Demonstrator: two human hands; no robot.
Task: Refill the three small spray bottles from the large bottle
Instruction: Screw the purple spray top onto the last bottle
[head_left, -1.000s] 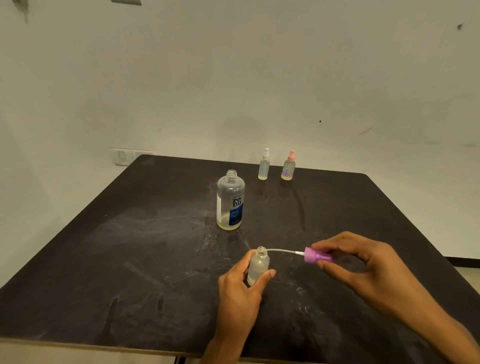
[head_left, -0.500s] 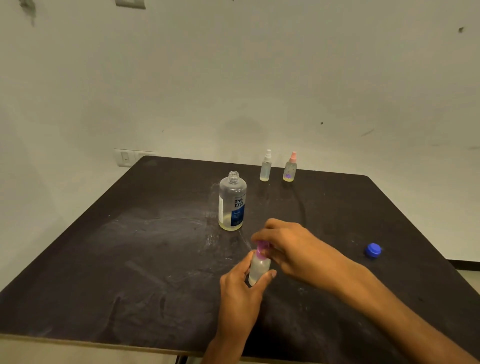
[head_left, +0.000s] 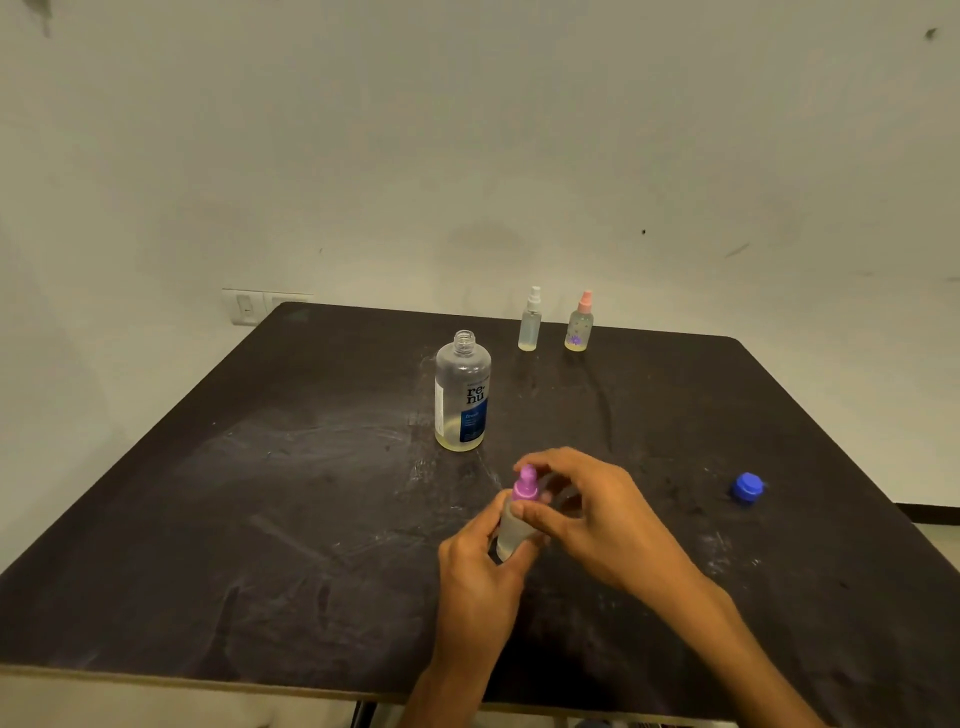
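Note:
A small clear spray bottle (head_left: 510, 535) stands on the black table (head_left: 260, 519) near the front middle. My left hand (head_left: 475, 582) grips its body from the near side. My right hand (head_left: 587, 514) pinches the purple spray top (head_left: 525, 484), which sits on the bottle's neck. The large clear bottle (head_left: 462, 392) with a blue label stands uncapped just behind, with a little yellowish liquid at its bottom. Two more small spray bottles stand at the far edge: one with a white top (head_left: 530, 321), one with a pink top (head_left: 580, 323).
A blue cap (head_left: 747, 487) lies on the table to the right of my hands. A wall with a switch plate (head_left: 249, 306) stands right behind the table. The table's front edge runs just under my forearms.
My right hand carried the purple spray top with its tube from the right side into the small bottle and now holds it on the neck. My left hand kept its grip.

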